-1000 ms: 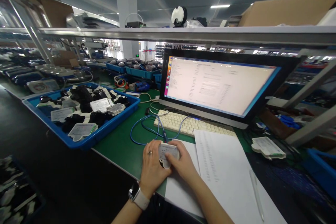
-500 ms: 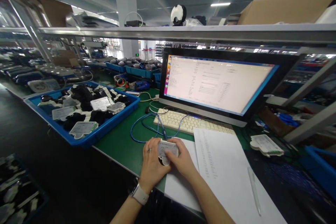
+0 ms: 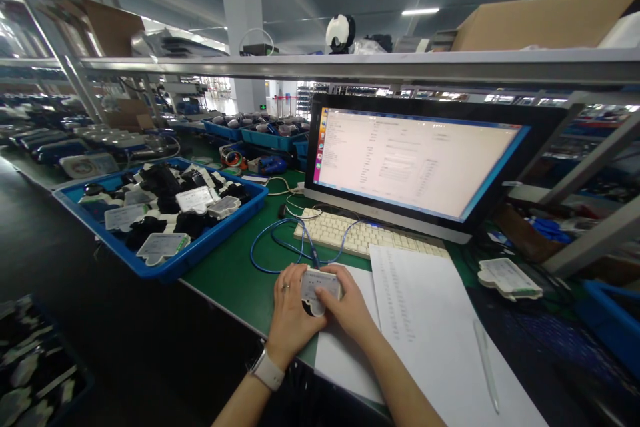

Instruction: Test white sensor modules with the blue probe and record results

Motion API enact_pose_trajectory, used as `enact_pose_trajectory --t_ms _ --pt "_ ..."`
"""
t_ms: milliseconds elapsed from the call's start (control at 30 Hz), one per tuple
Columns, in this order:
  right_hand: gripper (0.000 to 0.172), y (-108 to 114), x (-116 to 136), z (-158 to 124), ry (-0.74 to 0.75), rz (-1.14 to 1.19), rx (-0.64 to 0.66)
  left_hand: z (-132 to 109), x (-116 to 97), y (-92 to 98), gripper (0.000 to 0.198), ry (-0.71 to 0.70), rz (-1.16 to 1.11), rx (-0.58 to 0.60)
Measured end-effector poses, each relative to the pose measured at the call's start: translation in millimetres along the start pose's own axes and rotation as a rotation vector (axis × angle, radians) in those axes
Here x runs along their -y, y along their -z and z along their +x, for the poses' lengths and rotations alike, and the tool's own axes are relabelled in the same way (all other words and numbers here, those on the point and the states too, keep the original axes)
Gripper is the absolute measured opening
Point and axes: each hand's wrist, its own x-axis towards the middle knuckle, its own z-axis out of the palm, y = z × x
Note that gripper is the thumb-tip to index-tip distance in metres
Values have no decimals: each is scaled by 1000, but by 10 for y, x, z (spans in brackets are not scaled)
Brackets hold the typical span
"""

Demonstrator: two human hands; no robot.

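Both hands grip a small white device (image 3: 320,287) at the front edge of the green bench. My left hand (image 3: 290,317), with a ring and a wrist watch, wraps its left side. My right hand (image 3: 350,310) closes on its right side, thumb on top. A blue cable (image 3: 280,250) plugs into the device's far end and loops across the bench toward the cream keyboard (image 3: 360,237). The hands rest partly on white paper sheets (image 3: 425,320).
A lit monitor (image 3: 415,163) stands behind the keyboard. A blue tray (image 3: 165,267) of several white and black devices sits at left. A pen (image 3: 487,363) lies on the paper; another white device (image 3: 510,278) lies at right. A shelf (image 3: 350,67) runs overhead.
Both hands keep hold of the white device in nearly the same place; only the view has shifted slightly.
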Motion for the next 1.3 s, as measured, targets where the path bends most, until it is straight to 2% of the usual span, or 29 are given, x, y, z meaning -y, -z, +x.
enact_pose_trajectory --t_ms 1300 --pt "25 -11 -26 -12 9 15 -18 4 -6 5 71 7 -39 -10"
